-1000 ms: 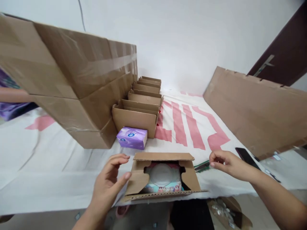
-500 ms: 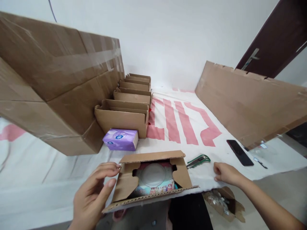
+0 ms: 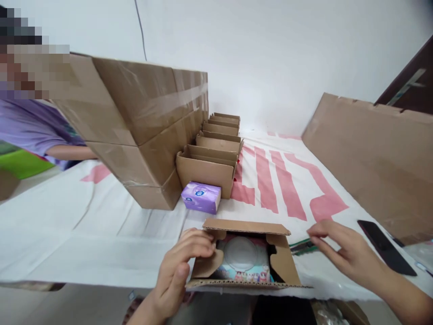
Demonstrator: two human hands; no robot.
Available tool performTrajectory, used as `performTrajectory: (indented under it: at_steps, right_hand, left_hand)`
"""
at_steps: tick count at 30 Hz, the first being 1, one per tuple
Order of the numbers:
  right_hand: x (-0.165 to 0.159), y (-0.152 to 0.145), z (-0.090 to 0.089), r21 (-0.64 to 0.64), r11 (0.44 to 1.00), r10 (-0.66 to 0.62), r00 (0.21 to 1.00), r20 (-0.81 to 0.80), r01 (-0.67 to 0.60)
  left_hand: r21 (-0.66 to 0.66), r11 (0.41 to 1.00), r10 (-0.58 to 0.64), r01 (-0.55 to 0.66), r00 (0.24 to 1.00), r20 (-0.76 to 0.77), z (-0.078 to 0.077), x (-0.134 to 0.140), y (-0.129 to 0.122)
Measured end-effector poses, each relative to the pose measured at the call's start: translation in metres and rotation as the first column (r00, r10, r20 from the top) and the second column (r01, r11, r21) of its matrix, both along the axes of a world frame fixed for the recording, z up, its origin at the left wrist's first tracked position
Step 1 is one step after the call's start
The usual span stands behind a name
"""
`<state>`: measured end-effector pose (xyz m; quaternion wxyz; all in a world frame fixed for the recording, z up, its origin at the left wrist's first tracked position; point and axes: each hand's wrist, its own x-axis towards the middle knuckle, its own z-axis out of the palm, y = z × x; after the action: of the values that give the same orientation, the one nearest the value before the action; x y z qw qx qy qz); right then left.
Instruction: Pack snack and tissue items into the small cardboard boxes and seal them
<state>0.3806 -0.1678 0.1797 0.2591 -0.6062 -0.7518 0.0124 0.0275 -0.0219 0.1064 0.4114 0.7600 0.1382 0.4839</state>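
at the near edge of the white cloth, in the head view, the open carton holds a colourful pack with a round, pale top. the left hand lays bent fingers on the carton's left flap, thumb spread away from them. by the green cutter, just right of the carton, the right hand curves thumb and fingers towards each other; whether they pinch anything, i cannot tell. beyond the carton sits a purple packet.
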Motion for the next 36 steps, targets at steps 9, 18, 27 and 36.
performTrajectory:
  at_steps: [9,18,27,36]
  right_hand:
    - [-0.070,0.033,0.026,-0.388,0.822,0.453,0.891,0.006,-0.416]
    - [-0.069,0.023,0.026,-0.175,0.917,0.388,0.902,0.187,-0.358]
    - [-0.064,0.023,0.038,-0.121,0.955,0.294,0.909,0.296,-0.270]
    - [-0.043,0.016,0.022,-0.134,0.985,0.163,0.811,0.561,-0.105]
  left_hand:
    - [0.166,0.940,-0.230,0.297,0.914,-0.335,0.002,-0.005,0.008]
    - [0.267,0.908,-0.133,0.322,0.827,-0.546,0.029,-0.015,0.006]
    - [0.230,0.896,-0.176,0.380,0.780,-0.600,0.034,-0.016,0.003]
    - [0.441,0.867,0.014,0.232,0.873,-0.487,0.023,-0.018,-0.001]
